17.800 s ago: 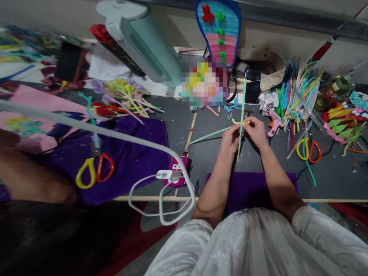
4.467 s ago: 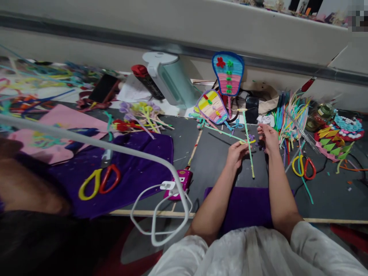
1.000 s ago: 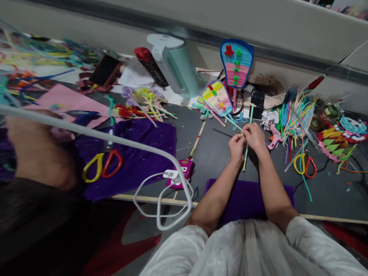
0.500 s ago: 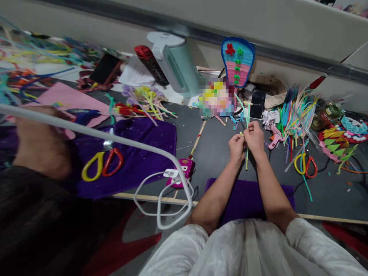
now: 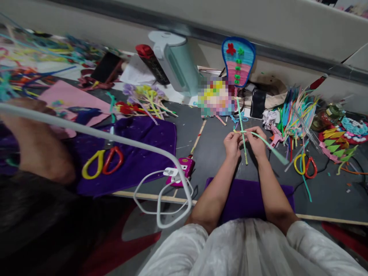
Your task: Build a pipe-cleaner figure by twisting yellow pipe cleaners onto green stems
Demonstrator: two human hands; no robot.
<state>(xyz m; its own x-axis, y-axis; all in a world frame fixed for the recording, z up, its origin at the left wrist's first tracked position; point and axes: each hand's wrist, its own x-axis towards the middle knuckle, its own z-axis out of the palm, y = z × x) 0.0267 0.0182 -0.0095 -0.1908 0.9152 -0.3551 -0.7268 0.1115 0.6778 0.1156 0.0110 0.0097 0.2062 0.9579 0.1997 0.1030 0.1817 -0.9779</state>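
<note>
Pale green pipe cleaners (image 5: 240, 115) cross between my two hands above the dark table. One runs lengthwise, and another bends out to the right past my right hand, its far end blurred. My left hand (image 5: 233, 145) is closed in a pinch at the crossing, where a short yellowish end sticks out. My right hand (image 5: 255, 143) pinches the same piece from the other side. The fingertips partly hide the crossing. A purple cloth (image 5: 247, 199) lies under my forearms.
Right of my hands lie a pink glue gun (image 5: 276, 137), scissors (image 5: 305, 165) and a bundle of pipe cleaners (image 5: 299, 111). A white cable (image 5: 138, 145) loops across the left, over a magenta power strip (image 5: 184, 168). A co-worker's arm (image 5: 43, 145) reaches in at left.
My hands have moved slightly apart. The loose pipe cleaner, which stood up beside the other, now swings out to the right. The co-worker's hand at left has shifted a little.
</note>
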